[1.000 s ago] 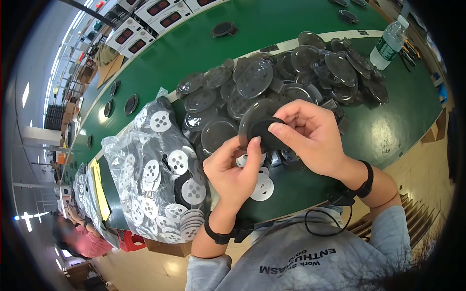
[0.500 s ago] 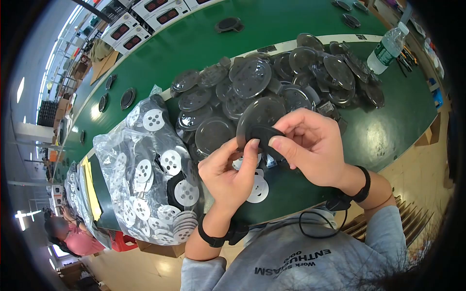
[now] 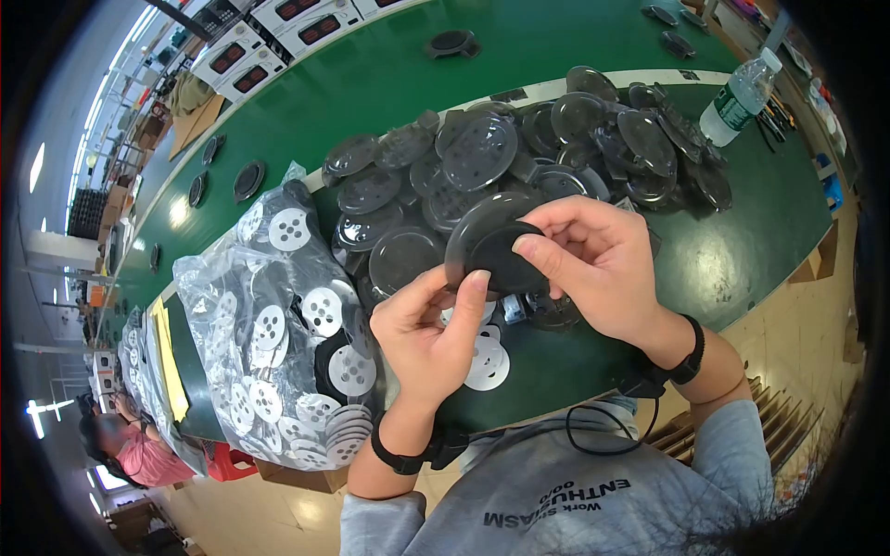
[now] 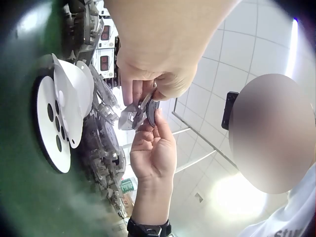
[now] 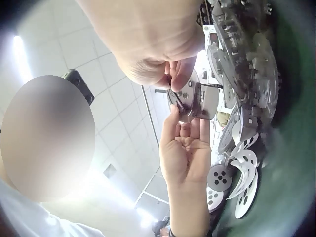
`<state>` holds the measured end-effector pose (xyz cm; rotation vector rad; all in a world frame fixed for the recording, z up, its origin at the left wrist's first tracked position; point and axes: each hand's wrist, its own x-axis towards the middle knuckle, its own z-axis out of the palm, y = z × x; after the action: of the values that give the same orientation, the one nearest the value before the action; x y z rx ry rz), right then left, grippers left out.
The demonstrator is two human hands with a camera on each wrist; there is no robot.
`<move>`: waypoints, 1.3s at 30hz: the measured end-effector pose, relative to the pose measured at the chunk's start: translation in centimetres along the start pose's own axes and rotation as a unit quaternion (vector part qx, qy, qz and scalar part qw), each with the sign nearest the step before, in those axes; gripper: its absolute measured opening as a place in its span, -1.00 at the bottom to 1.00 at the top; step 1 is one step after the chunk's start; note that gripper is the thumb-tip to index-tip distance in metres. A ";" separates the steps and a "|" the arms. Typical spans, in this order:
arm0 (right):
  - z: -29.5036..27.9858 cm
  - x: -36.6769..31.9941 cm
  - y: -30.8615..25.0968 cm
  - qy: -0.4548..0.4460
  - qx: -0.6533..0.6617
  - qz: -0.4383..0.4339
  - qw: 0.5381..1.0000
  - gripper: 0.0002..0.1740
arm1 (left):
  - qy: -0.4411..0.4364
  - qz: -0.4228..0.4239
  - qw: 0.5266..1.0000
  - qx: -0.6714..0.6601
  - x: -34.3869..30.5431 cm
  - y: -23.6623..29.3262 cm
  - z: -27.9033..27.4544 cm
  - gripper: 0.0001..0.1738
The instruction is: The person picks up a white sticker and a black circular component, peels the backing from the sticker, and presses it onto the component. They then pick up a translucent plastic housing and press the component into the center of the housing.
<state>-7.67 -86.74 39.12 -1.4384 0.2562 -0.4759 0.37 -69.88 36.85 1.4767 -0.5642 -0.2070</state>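
A translucent dark-grey round plastic cover (image 3: 468,230) is held up over the near table edge, with a thin black disc (image 3: 503,257) lying against its face. My left hand (image 3: 422,345) grips the cover's lower left rim, thumb over the edge of the black disc. On the other side my right hand (image 3: 601,269) pinches the disc's right edge between thumb and fingers. In the right wrist view the cover's back (image 5: 190,96) shows small posts and a squarish tab. Below the hands, several white discs with holes (image 3: 487,363) lie on the green table.
A big pile of similar dark covers (image 3: 477,153) spreads behind the hands. To the left lies a clear plastic bag (image 3: 209,278) full of white holed discs. A water bottle (image 3: 739,100) stands at the back right. Loose covers (image 3: 451,43) sit farther across the table (image 3: 371,69).
Half a second ago the black disc was bent up at its right side; now it lies flatter over the cover. Both hands keep their grip, and the head view has shifted slightly.
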 end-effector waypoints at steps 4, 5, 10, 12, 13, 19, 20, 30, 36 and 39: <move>0.2 -0.1 0.2 0.016 -0.035 -0.024 0.999 -0.80 | -0.007 -0.003 1.000 -0.007 0.1 0.0 -0.2 -0.80; 0.2 -0.1 0.1 0.018 -0.041 -0.021 0.999 -0.79 | -0.009 -0.005 1.000 -0.005 0.1 0.1 -0.2 -0.80; 0.3 0.1 0.9 0.035 -0.091 -0.096 0.991 -0.78 | -0.014 -0.006 1.000 -0.015 0.0 -0.2 -0.4 -0.80; 0.3 0.0 0.9 0.040 -0.121 -0.108 0.986 -0.77 | -0.017 -0.009 1.000 -0.024 0.0 -0.1 -0.3 -0.80; 0.3 0.0 0.9 0.041 -0.137 -0.114 0.983 -0.76 | -0.018 -0.010 0.999 -0.029 0.0 0.0 -0.3 -0.80; -0.1 0.0 -0.8 0.079 -0.243 -0.105 0.961 -0.72 | -0.014 -0.015 1.000 0.011 -0.2 -0.3 -0.8 -0.84; -0.3 0.2 -1.0 0.080 -0.242 -0.099 0.962 -0.73 | -0.013 -0.021 1.000 -0.003 -0.1 -0.4 -0.9 -0.84; -0.9 1.1 0.0 -0.045 0.000 0.057 0.997 -0.84 | -0.046 -0.054 0.984 -0.161 1.0 -0.3 -0.1 -0.72; -0.2 0.8 1.3 -0.067 -0.035 -0.042 0.996 -0.75 | -0.049 -0.033 0.992 -0.110 1.1 -0.7 -0.8 -0.73; -0.4 0.7 1.2 -0.051 -0.049 0.009 0.997 -0.75 | -0.038 -0.020 0.995 -0.088 1.2 0.1 -0.2 -0.80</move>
<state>-7.05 -87.30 38.01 -1.5494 0.2120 -0.3776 1.43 -70.23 37.26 1.3141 -0.5633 -0.3373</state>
